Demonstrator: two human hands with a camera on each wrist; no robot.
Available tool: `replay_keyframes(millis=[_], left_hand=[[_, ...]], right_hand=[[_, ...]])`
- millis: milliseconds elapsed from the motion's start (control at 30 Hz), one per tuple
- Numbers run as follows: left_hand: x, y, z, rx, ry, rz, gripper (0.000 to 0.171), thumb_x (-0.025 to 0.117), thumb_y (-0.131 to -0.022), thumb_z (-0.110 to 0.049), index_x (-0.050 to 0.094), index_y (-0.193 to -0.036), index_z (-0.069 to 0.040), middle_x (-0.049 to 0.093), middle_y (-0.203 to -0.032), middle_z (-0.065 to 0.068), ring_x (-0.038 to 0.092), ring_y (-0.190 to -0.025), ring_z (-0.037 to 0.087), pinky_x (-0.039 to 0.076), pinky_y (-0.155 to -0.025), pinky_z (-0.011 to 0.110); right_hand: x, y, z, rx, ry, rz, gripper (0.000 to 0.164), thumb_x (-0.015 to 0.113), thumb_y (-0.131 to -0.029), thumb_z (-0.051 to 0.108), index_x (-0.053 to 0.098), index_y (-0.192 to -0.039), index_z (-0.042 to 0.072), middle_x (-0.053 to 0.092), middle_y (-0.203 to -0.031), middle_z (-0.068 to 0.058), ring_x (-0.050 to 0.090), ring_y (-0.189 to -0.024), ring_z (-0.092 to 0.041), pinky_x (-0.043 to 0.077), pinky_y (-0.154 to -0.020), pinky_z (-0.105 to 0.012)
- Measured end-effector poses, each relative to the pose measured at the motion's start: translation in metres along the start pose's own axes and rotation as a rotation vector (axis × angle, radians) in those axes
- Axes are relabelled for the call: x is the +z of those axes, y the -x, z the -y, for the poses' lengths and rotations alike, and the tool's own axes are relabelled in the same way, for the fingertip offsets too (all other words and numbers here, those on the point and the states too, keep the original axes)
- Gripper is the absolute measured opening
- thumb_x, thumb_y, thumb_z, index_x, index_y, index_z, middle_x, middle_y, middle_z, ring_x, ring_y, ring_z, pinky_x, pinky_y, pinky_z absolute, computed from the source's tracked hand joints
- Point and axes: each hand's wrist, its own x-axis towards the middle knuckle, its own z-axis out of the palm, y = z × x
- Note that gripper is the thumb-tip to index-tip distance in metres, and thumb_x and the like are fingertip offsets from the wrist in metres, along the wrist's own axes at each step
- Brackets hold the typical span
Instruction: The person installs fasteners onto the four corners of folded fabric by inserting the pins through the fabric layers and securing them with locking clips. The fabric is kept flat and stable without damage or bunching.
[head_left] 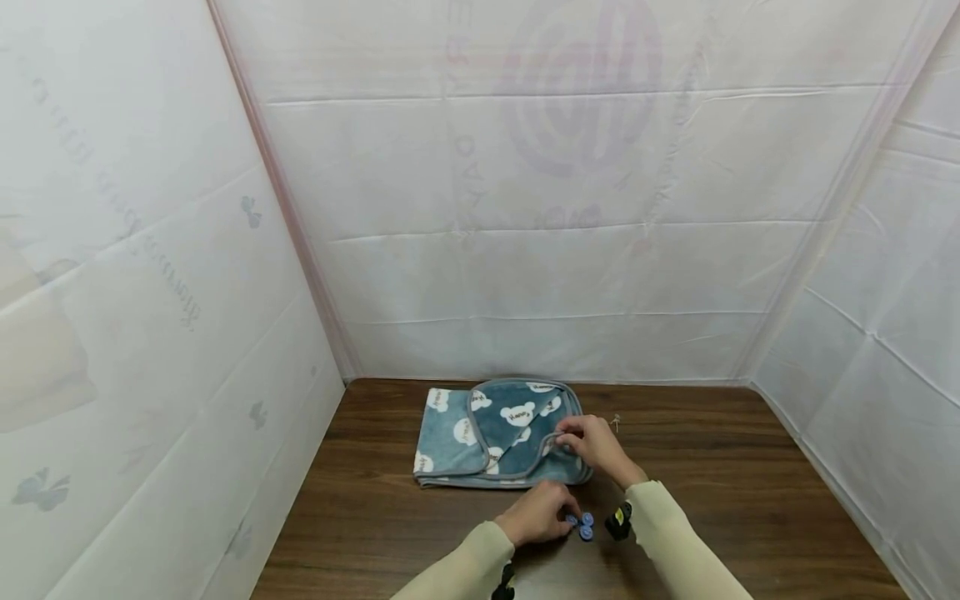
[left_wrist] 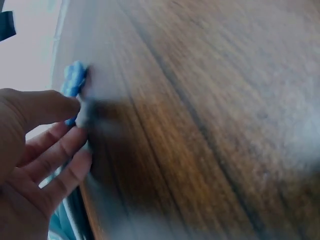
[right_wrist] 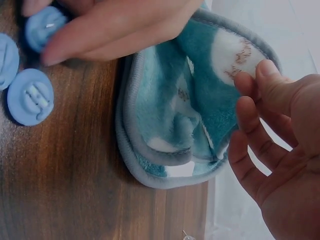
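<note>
A folded teal fleece blanket [head_left: 444,442] with grey binding and white bear-head prints lies at the back of the table. My right hand [head_left: 596,443] pinches the grey-bound edge of its top layer at the right side, lifting that flap a little. Nearer the front, my left hand [head_left: 538,512] has thumb and fingers around one of several round blue fasteners [head_left: 587,533]. In the right wrist view, a loose fastener [right_wrist: 31,97] shows a small clasp on its face. The held fastener [right_wrist: 44,27] is partly covered by the left hand's fingers.
A small clear-headed pin [head_left: 617,423] lies on the dark wood table [head_left: 720,467], right of the blanket. White printed sheeting [head_left: 570,275] rises along the back edge and both sides. Each wrist carries a black camera; the right one [head_left: 620,521] is near the fasteners.
</note>
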Motion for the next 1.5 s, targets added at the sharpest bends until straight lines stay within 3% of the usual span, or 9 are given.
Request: replay_keyframes(millis=[300, 533, 867, 1033, 1333, 1500], left_hand=[[-0.023, 0.011, 0.007, -0.116, 0.179, -0.22, 0.02, 0.071, -0.084, 0.007, 0.08, -0.098, -0.004, 0.068, -0.096, 0.002, 0.063, -0.076, 0.003, 0.047, -0.067, 0.009], [-0.037, 0.02, 0.014, -0.159, 0.242, -0.392, 0.017, 0.073, -0.086, 0.008, 0.078, -0.099, -0.001, 0.07, -0.102, 0.007, 0.067, -0.08, 0.006, 0.054, -0.069, 0.016], [-0.053, 0.013, 0.021, -0.307, 0.338, -0.657, 0.023, 0.075, -0.087, 0.008, 0.077, -0.109, -0.001, 0.076, -0.1, 0.012, 0.073, -0.081, 0.019, 0.059, -0.068, 0.023], [-0.057, 0.009, 0.024, -0.332, 0.323, -0.695, 0.021, 0.074, -0.088, 0.008, 0.078, -0.107, -0.002, 0.075, -0.098, 0.012, 0.073, -0.08, 0.02, 0.06, -0.069, 0.026], [-0.05, 0.005, 0.033, -0.347, 0.267, -0.699, 0.02, 0.072, -0.089, 0.01, 0.077, -0.107, 0.003, 0.073, -0.096, 0.014, 0.072, -0.078, 0.025, 0.06, -0.069, 0.03], [-0.048, 0.002, 0.035, -0.352, 0.264, -0.702, 0.021, 0.072, -0.088, 0.011, 0.077, -0.107, 0.003, 0.073, -0.098, 0.017, 0.073, -0.08, 0.03, 0.06, -0.07, 0.031]], right_hand=[[0.0, 0.002, -0.001, -0.008, 0.011, -0.02, 0.005, 0.076, -0.094, 0.017, 0.076, -0.092, 0.012, 0.073, -0.088, 0.006, 0.068, -0.077, -0.008, 0.055, -0.066, -0.026], [0.001, 0.002, 0.0, 0.023, 0.023, -0.026, 0.006, 0.076, -0.094, 0.017, 0.074, -0.091, 0.012, 0.071, -0.084, 0.007, 0.063, -0.072, -0.005, 0.051, -0.062, -0.025], [0.006, 0.0, -0.001, 0.065, 0.021, -0.041, 0.01, 0.078, -0.091, 0.008, 0.072, -0.091, 0.016, 0.072, -0.087, 0.005, 0.063, -0.072, -0.005, 0.052, -0.061, -0.025], [0.007, -0.001, 0.001, 0.067, 0.013, -0.048, 0.01, 0.077, -0.091, 0.007, 0.072, -0.093, 0.016, 0.074, -0.089, 0.003, 0.066, -0.074, -0.007, 0.053, -0.062, -0.025], [0.01, -0.003, 0.006, 0.039, -0.017, -0.051, 0.009, 0.074, -0.094, 0.006, 0.073, -0.096, 0.015, 0.074, -0.09, -0.001, 0.067, -0.072, -0.015, 0.053, -0.059, -0.025], [0.011, -0.005, 0.009, 0.01, -0.029, -0.042, 0.01, 0.075, -0.093, 0.005, 0.072, -0.097, 0.014, 0.075, -0.091, 0.0, 0.066, -0.069, -0.012, 0.054, -0.06, -0.025]])
